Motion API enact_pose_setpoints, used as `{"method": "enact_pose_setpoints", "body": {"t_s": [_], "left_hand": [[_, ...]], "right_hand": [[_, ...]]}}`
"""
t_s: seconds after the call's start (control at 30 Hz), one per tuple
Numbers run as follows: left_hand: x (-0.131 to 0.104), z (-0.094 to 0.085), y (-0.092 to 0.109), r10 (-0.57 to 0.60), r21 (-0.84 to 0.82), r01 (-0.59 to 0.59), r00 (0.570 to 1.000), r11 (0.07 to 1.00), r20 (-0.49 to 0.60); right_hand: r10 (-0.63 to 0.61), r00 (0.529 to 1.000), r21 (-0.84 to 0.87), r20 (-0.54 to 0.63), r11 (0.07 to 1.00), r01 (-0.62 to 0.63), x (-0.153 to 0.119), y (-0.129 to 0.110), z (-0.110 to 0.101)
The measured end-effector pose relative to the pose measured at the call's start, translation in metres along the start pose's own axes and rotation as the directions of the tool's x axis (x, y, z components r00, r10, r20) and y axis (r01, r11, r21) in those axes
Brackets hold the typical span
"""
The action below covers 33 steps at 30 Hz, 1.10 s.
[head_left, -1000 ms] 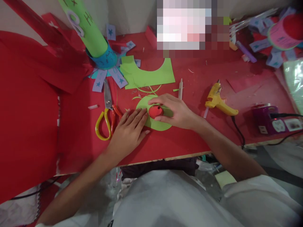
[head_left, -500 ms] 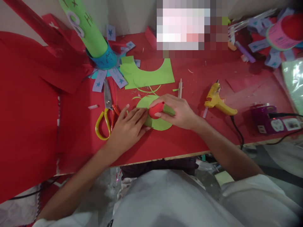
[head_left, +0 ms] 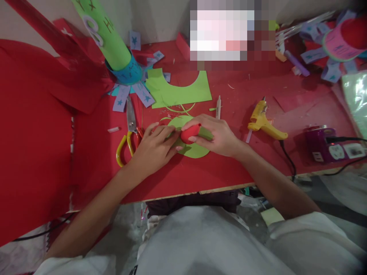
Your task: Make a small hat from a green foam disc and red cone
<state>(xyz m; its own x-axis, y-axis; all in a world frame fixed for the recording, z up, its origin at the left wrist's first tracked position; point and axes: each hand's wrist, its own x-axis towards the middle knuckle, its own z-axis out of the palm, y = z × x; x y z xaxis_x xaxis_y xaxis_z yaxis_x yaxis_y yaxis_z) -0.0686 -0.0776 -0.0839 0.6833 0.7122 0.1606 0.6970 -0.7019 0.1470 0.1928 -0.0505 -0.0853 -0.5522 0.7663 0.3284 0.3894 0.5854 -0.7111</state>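
Observation:
A round green paper disc (head_left: pixel 196 151) lies on the red table. Over it my right hand (head_left: pixel 219 135) is closed around a red cone-like piece (head_left: pixel 189 134) with a green part (head_left: pixel 205 133) behind it. My left hand (head_left: pixel 156 147) rests at the disc's left side, fingers spread, their tips close to the red piece. Beside my left hand lie scissors (head_left: pixel 131 116) with yellow and red handles. Behind the disc are thin green strips and a green sheet (head_left: pixel 183 93) with a round cutout.
A green tube (head_left: pixel 114 49) stands in a blue base at the back left. A white marker (head_left: pixel 218 107), a yellow glue gun (head_left: pixel 265 122) and a purple socket box (head_left: pixel 319 143) lie rightward. A pink paper piece (head_left: pixel 336 44) sits at the back right.
My left hand has shifted slightly, its fingers a little more bent and its thumb more visible, covering more of the scissors' red handle. My right hand and the red piece look nearly unmoved.

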Motion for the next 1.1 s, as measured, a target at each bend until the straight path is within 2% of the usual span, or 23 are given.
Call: {"method": "enact_pose_setpoints", "body": {"t_s": [0.27, 0.53, 0.83, 1.0, 1.1], "left_hand": [[0.008, 0.003, -0.016, 0.048, -0.058, -0.048, 0.999, 0.997, 0.006], [0.022, 0.000, -0.038, 0.091, -0.216, -0.061, 0.987, 0.974, 0.131], [0.041, 0.001, -0.043, 0.122, -0.216, -0.085, 0.979, 0.973, 0.161], [0.045, 0.000, -0.043, 0.102, -0.273, -0.052, 0.980, 0.961, 0.171], [0.043, 0.003, -0.043, 0.045, -0.355, 0.005, 0.990, 0.935, 0.132]], "right_hand": [[0.006, 1.000, 0.008, -0.008, 1.000, -0.006, 0.000, 0.001, 0.001], [0.054, 0.998, 0.030, 0.022, 0.998, -0.054, 0.001, -0.002, -0.002], [0.044, 0.999, 0.039, 0.029, 0.998, -0.045, 0.002, 0.000, -0.001], [0.024, 1.000, 0.046, 0.021, 0.999, -0.024, 0.002, 0.001, 0.000], [0.018, 0.999, 0.059, 0.029, 0.998, -0.020, 0.001, 0.002, 0.000]]}}
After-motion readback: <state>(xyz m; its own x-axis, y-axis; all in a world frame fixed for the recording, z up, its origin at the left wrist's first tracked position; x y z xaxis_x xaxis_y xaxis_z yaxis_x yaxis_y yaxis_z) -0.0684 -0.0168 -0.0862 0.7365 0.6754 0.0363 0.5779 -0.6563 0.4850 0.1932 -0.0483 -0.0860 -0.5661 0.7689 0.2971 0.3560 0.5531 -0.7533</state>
